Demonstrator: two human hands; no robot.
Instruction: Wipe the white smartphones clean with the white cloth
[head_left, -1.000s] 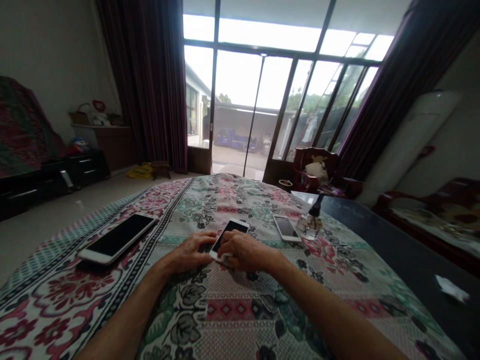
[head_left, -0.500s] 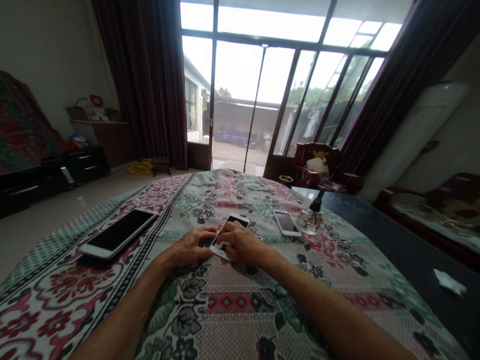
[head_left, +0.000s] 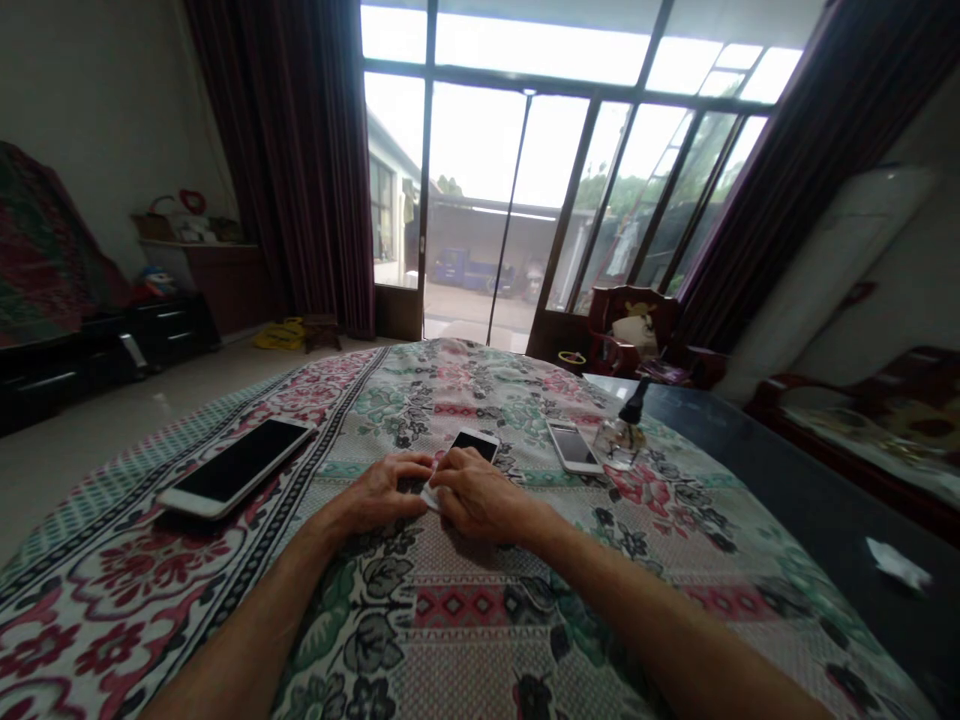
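Note:
A white smartphone with a dark screen (head_left: 478, 442) lies flat on the patterned tablecloth (head_left: 450, 580) in front of me. My left hand (head_left: 381, 490) rests beside it, fingers stretched and apart, with the fingertips and thumb against its left edge. Over the lower part of the screen, my right hand (head_left: 484, 497) has its fingers closed on a crumpled white tissue (head_left: 430, 496), pressed to the phone. Only a bit of the tissue shows; the fingers cover the rest, along with much of the phone.
A larger white phone (head_left: 238, 466) lies to the left. At right are another white phone (head_left: 574, 447) and a clear bottle with a black top (head_left: 621, 438). A crumpled white tissue (head_left: 898, 566) sits on the dark surface (head_left: 847, 520) at far right. Glass doors stand beyond.
My right hand has shifted slightly on the phone, its fingers and the tissue moving toward the lower left edge. The left hand stays in place.

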